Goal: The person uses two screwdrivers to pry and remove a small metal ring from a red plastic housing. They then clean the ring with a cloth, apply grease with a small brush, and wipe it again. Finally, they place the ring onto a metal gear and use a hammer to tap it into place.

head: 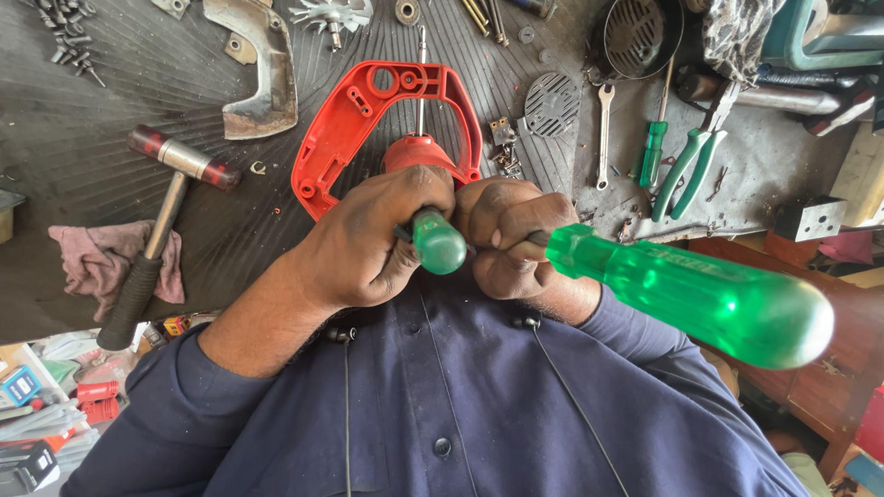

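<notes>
A red plastic handle-shaped housing (354, 120) lies on the dark ribbed mat (110, 110), with a thin metal shaft (421, 87) standing up through it. Both hands press together at its near end. My left hand (368, 244) is closed around a small screwdriver with a green handle (438, 243). Beside it, my right hand (511, 244) grips a large screwdriver just ahead of its clear green handle (686, 296), which sticks out to the right towards the camera. Both tool tips are hidden behind my fingers.
A hammer (157, 230) lies on a pink rag (87, 262) at the left. Green pliers (686, 170), a spanner (603, 129), another green screwdriver (652, 152) and a round grille (551, 103) lie at the right. A curved metal part (262, 78) and loose screws (69, 37) sit further back.
</notes>
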Motion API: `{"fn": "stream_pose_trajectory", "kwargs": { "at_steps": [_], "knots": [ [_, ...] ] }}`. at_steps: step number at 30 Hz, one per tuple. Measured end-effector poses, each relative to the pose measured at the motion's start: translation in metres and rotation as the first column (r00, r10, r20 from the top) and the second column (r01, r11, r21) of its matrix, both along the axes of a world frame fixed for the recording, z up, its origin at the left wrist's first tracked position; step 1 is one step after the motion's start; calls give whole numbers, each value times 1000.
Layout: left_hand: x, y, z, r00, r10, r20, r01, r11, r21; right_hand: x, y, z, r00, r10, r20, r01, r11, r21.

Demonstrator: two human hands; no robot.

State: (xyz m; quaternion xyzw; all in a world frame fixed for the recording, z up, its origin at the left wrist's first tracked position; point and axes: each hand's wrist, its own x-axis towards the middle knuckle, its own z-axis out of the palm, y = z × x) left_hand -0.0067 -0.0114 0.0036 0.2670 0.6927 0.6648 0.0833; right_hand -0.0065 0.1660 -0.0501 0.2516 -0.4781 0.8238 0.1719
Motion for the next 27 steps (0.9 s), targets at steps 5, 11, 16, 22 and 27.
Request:
{"fn": "stream_pose_trajectory", "kwargs": {
  "at_steps": [5, 11, 16, 22, 27],
  "knots": [
    [-4, 2, 3, 999, -27, -39, 27, 1000, 16, 0, 1, 1, 1000, -3, 23, 3, 1000, -4],
    [0, 0, 14, 996, 29, -87, -41, 988, -146, -1, -1, -3, 997, -51, -52, 48, 997, -58],
    [8, -2, 23, 994, 93, -50, -97, 990, -99, -4, -1, -3, 995, -11, -103, 2, 996, -91],
    [9, 3, 17, 992, 110, -66, -117, 987, -114, -8, 0, 7, 993, 118, -31, -121, 986, -112],
    [10, 3, 16, 992, 121, -37, -125, 983, -135, -16, -1, 15, 987, 137, -79, -139, 990, -23]
  ]
}}
